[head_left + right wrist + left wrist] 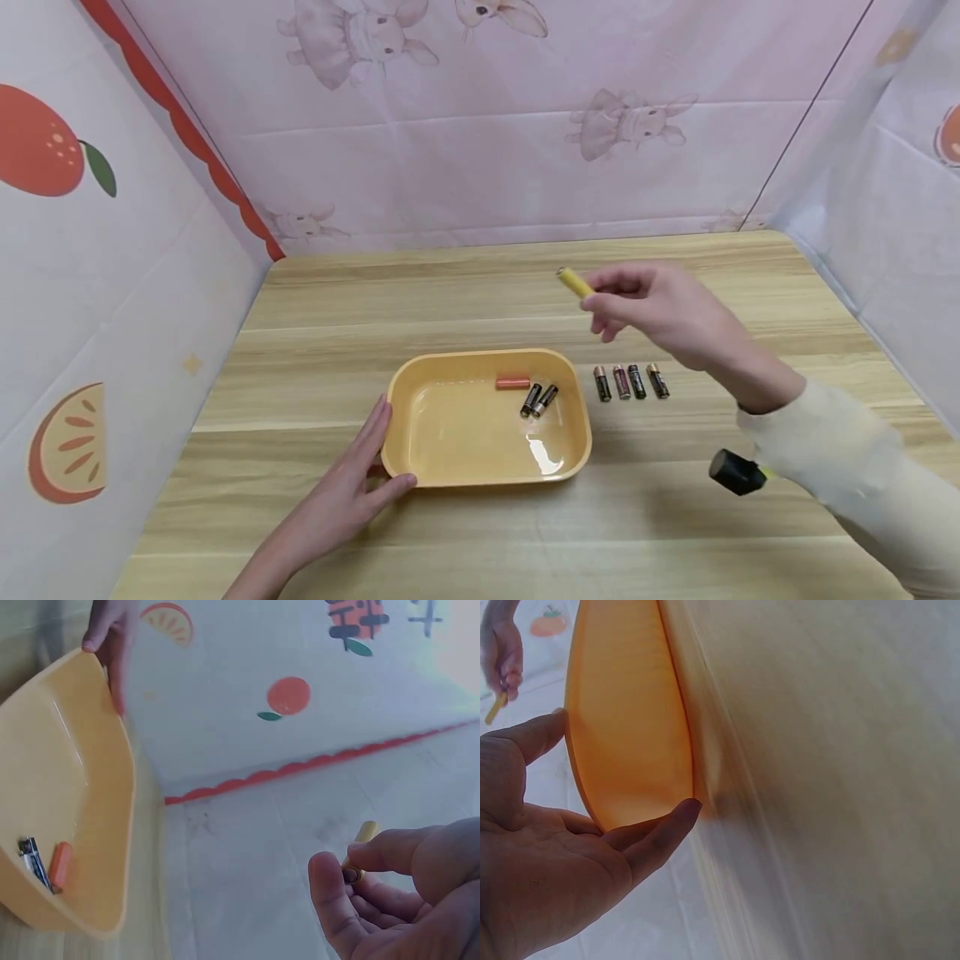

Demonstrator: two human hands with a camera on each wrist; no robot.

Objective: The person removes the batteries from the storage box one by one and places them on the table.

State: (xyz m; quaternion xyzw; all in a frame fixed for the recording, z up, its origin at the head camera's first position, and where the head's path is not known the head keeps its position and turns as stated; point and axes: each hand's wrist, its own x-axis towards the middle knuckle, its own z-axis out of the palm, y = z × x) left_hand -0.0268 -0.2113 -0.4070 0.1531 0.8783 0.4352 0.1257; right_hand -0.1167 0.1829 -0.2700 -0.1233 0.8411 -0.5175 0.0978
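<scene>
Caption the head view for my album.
Right fingers pinch a yellow cylindrical battery; left fingers grip a yellow rectangular plastic tray.

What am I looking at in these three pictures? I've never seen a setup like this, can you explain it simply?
There's no machine here, just a person's two bare hands. The wide picture comes from a camera worn on the head, looking down. The other two come from cameras on the left and right wrists.

On the wooden table sits a yellow tray holding two dark batteries and what looks like an orange battery. Four more batteries lie in a row beside it. The left hand holds the tray's left end, while the right hand pinches a yellow battery above the table.
</scene>
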